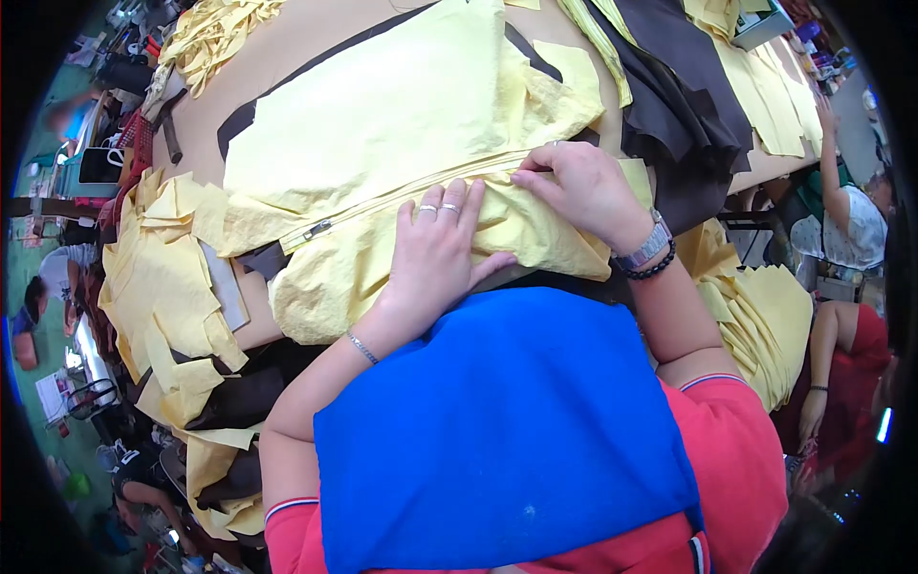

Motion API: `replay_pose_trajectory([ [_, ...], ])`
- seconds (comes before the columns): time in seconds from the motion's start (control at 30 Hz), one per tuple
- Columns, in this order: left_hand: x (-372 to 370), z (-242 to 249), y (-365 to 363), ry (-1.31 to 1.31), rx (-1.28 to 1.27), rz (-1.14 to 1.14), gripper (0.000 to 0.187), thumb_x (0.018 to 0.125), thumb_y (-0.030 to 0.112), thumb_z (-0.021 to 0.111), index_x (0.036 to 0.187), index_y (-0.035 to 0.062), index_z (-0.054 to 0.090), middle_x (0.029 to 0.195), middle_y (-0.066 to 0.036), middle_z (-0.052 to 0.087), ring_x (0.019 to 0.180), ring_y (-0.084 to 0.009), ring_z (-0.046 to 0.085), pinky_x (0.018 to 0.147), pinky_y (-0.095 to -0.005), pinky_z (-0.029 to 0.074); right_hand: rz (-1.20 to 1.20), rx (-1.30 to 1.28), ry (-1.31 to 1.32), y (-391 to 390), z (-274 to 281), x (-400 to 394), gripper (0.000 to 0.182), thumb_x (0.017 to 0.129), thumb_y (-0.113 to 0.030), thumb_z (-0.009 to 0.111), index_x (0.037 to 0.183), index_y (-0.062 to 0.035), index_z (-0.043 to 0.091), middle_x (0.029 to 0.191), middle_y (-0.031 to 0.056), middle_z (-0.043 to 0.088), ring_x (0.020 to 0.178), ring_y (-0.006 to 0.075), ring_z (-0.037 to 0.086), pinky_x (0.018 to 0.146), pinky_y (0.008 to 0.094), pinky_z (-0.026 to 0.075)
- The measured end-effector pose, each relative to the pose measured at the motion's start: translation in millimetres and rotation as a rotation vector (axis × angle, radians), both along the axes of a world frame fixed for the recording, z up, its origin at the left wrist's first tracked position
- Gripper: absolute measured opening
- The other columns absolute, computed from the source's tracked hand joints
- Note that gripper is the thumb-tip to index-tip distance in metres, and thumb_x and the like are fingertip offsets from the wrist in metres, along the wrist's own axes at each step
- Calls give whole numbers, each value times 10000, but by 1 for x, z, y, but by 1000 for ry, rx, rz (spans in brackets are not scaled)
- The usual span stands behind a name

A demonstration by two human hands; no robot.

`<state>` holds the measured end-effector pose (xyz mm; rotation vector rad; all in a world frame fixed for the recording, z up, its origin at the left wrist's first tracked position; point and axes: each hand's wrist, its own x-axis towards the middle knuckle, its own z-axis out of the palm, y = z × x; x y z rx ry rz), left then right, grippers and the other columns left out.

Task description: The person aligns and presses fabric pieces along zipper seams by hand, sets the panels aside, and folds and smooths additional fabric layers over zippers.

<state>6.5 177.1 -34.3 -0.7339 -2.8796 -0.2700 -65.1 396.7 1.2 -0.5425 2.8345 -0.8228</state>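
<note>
Zip [378, 197] runs slantwise across the yellow cloth [373, 115], slider [316, 230] near its L end; cloth is flat-ish above zip, rumpled below. L hand [435, 234] lies just below zip's mid, fingertips at its edge, fingers flat on cloth, thumb spread apart. R hand [583, 191] is at zip's R end, thumb + index tog., pinching there; can't tell exactly which layers.

Dark cloth [234, 124] peeks out along the yellow's edge, above-L of zip. Bare tan table [196, 124] makes the main open room, up-L of zip, reaching to the yellow strips [215, 38] heaped near its edge. Smaller bare patch lies below-L of zip, tight btwn the yellow scraps [153, 258] and the rumpled part.

R of zip it's crowded: yellow strip [607, 48] hangs by dark pieces [674, 96], which drape over table's edge; flat yellow pieces [775, 96] sit farther R, a bit of table btwn. Below-R of zip, a gathered yellow bundle [765, 316]. Straight below zip, blue apron [507, 421]; near edge of table is hidden under cloth.
</note>
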Motion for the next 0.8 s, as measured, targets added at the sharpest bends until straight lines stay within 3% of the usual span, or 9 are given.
replay_pose_trajectory([
  [0.27,-1,0,-1,-27,6,-6,937,840,726,633,1451,23,533,1345,-133,563,1255,-281,516,1022,-476,407,55,-124,-187,13,4,-20,253,910,-302,734,952,-57,782,885,136,762,861,304,734,811,405,568],
  [0.57,-4,0,-1,4,17,-18,961,833,759,611,1450,27,534,1318,-128,571,1210,-277,527,1014,-477,406,33,-72,18,11,-16,-24,269,880,-324,738,913,-61,787,895,129,764,860,314,729,816,421,561],
  [0.8,-6,2,1,-3,-44,-11,967,835,788,579,1460,51,538,1287,-118,580,1176,-268,544,982,-461,415,-2,-161,95,14,-32,-20,262,864,-332,755,895,-74,791,809,159,725,799,340,702,764,447,554],
])
